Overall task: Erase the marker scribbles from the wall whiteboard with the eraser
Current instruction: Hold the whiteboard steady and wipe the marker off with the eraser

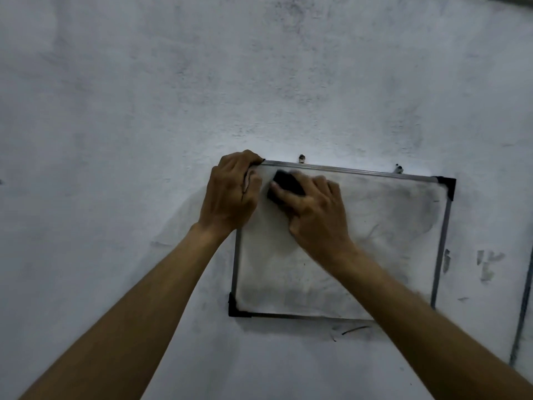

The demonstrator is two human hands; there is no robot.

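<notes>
A small whiteboard (383,243) with a metal frame and black corner caps hangs on the wall from two hooks. Its surface shows only grey smudges, darkest near the right edge; no clear scribbles are visible. My left hand (230,194) grips the board's top left corner, fingers curled over the frame. My right hand (314,209) presses a black eraser (285,183) flat against the board near the top left, close to my left hand. Part of the eraser is hidden under my fingers.
The board hangs on a rough white plaster wall (202,82) with stains. Two hooks (301,158) hold the top frame. A thin pipe (522,310) runs down the wall at the far right. Dark marks sit on the wall just below the board.
</notes>
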